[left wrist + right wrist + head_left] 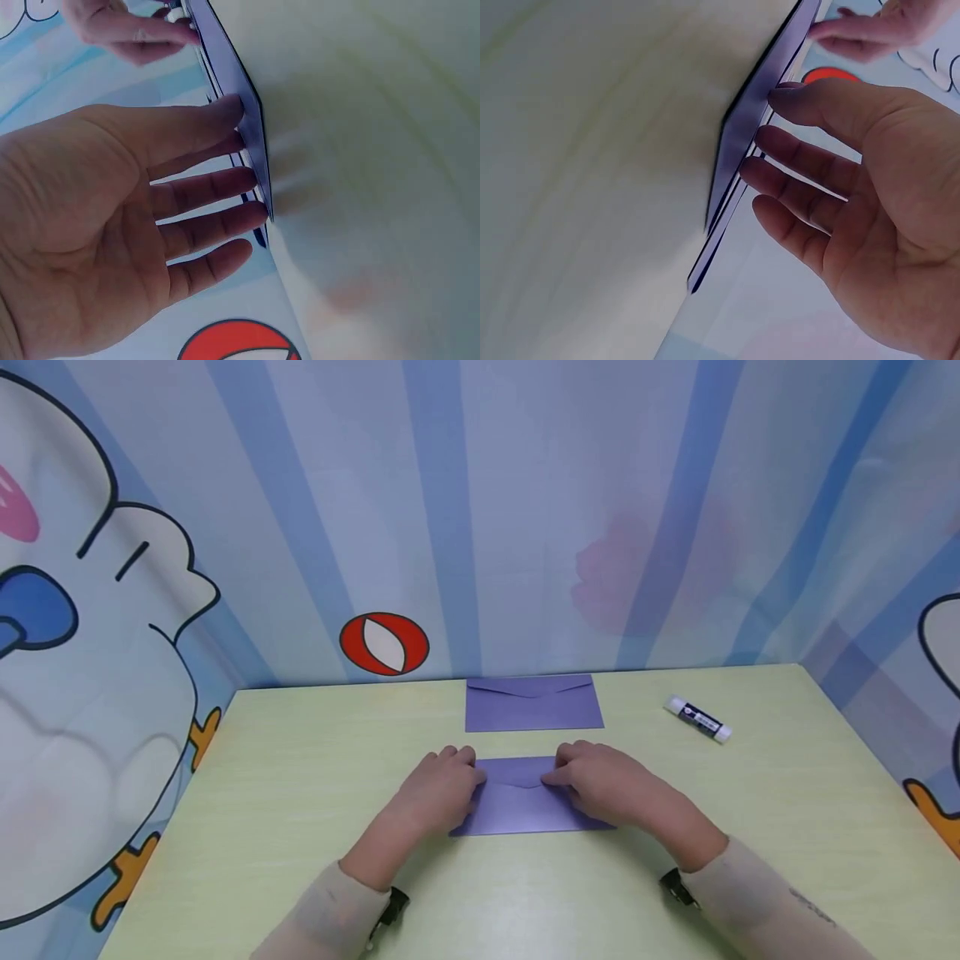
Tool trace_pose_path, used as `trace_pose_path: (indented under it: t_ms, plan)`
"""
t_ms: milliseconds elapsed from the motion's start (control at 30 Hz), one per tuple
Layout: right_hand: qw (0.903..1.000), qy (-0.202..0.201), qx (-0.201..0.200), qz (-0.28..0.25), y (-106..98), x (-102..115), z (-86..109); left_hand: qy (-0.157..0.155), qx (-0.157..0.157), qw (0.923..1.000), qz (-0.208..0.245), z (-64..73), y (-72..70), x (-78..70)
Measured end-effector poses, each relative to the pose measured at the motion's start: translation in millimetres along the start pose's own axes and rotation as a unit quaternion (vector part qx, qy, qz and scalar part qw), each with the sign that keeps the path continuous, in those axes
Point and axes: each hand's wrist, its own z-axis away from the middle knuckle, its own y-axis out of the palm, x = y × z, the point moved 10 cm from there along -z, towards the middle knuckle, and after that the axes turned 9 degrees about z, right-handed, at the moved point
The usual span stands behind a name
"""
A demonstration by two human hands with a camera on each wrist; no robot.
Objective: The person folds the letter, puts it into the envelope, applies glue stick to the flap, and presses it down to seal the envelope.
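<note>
A purple envelope (pixel 528 814) lies on the table with its flap folded down toward the near side. The left hand (pixel 442 789) touches its left part, thumb on the flap side. On the other side the right hand (pixel 607 783) rests its thumb and fingertips near the flap's edge. In the left wrist view, the left hand (pixel 82 217) has its fingers extended and spread, tips on the envelope (pixel 232 71). The right wrist view shows the right hand (pixel 900 187) with relaxed fingers, thumb tip against the envelope (pixel 754 97).
Behind the first envelope lies a second purple envelope (pixel 534 714), flap side up, near the table's back edge. A glue stick (pixel 697 719) with a white cap lies at the back right. A printed blue striped curtain (pixel 517 527) rises behind the pale table (pixel 322 752).
</note>
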Motion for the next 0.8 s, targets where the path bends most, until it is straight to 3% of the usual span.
trace_pose_path:
  t_ms: [233,433,633,800]
  plan:
    - [0.9999,-0.006,0.003,0.015,2,17,-11.4,0.023,-0.006,0.9995,-0.018,-7.1,3.1,-19.3]
    - [0.9991,0.007,0.022,0.035,5,21,-16.6,0.014,0.003,0.9996,-0.022,-8.3,4.6,-21.1]
    - [0.9988,0.012,0.028,0.038,2,13,-7.5,0.011,0.012,0.9997,-0.019,-8.1,6.7,-19.0]
    - [0.9985,0.035,0.038,0.019,2,-6,6.0,0.003,0.02,0.9997,-0.011,-8.6,7.7,-17.0]
